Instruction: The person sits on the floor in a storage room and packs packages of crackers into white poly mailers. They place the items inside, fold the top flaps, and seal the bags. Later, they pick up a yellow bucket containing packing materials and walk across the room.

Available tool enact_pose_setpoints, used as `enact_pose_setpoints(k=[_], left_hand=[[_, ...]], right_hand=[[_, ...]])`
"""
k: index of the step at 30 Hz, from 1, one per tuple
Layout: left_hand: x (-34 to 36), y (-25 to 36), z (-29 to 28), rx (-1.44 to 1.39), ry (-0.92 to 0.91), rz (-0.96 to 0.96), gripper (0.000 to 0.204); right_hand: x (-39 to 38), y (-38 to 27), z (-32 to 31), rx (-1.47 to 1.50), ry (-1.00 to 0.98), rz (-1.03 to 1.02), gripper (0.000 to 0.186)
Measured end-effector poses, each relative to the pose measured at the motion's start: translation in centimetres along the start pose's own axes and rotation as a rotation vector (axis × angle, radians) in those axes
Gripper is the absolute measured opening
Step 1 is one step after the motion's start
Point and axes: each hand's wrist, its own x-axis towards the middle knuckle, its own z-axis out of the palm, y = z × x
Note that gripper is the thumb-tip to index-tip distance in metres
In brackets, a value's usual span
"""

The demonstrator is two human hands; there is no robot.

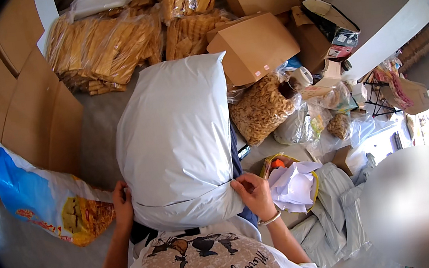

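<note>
The grey bag (174,123) sits mid-frame. Your right hand (256,194) pinches its folded edge; your left hand (123,204) meets the opposite side, its grip unclear. Uneven pulling could tear the plastic or slip the fold open.

the bare left hand (121,203) touches and the bare right hand (256,194) pinches a plump grey plastic bag (174,128) near its closer end; a blue-and-white printed plastic sack (29,184) lies left, a brown cardboard box (259,45) far right.
</note>
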Motion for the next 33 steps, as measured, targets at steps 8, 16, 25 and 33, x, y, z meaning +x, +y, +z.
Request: enact_pose_setpoints(k=[8,16,25,33], left_hand=[[-0.2,-1.1,-0.6,0.018,-0.01,-0.033,0.02],[-1.2,4.6,-0.6,0.02,-0.023,0.104,0.05],[-2.6,11.4,-0.3,-0.253,-0.249,-0.363,0.088],[-2.6,17.8,2.9,-0.465,-0.253,-0.24,0.086]], right_hand=[[0.7,-0.3,0.0,-0.287,-0.005,-0.187,0.017],[-0.8,-3.3,0.7,-0.179,-0.033,-0.091,0.047],[-0.5,-0.4,1.6,0.712,-0.317,0.4,0.041],[1.4,-1.1,-1.4,0.859,-0.476,0.341,0.06]])
